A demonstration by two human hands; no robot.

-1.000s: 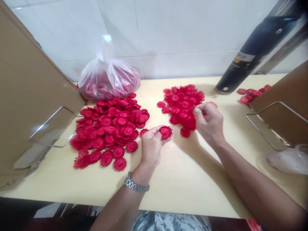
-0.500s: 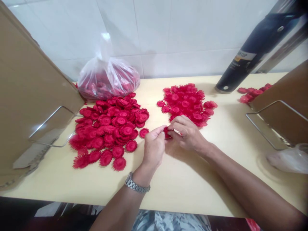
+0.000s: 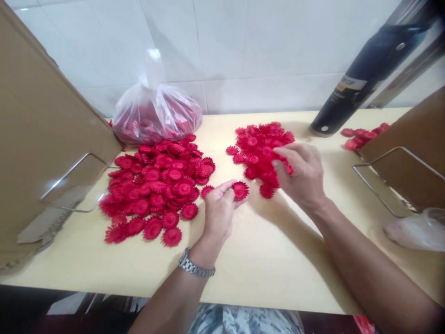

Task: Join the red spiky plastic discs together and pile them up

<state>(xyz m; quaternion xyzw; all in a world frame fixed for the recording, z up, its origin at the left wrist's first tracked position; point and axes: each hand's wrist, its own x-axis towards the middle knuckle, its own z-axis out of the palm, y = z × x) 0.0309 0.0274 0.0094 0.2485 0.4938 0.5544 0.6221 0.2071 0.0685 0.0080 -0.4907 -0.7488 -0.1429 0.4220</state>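
My left hand (image 3: 220, 204) pinches a red flower-shaped disc (image 3: 240, 190) with a fringed rim, its round face turned up, between thumb and fingers. My right hand (image 3: 302, 174) is at the near right side of a loose pile of red fringed flowers (image 3: 255, 141). Its thumb and fingers are curled around a red flower (image 3: 287, 164) seen nearly edge-on; motion blurs it a little. One flower (image 3: 267, 191) lies at the front of that pile. Left of my left hand spreads a larger heap of red flowers (image 3: 163, 181), more tightly curled.
A tied clear plastic bag (image 3: 156, 116) of red pieces stands behind the left heap. Cardboard boxes with wire handles flank the yellow table (image 3: 250, 273). A dark bottle (image 3: 347, 93) stands at the back right, and a plastic-wrapped bundle (image 3: 417, 229) lies at the right.
My right hand has left the flower in my left hand and moved right and up to the right-hand pile. My left hand still holds its flower, now fully visible.
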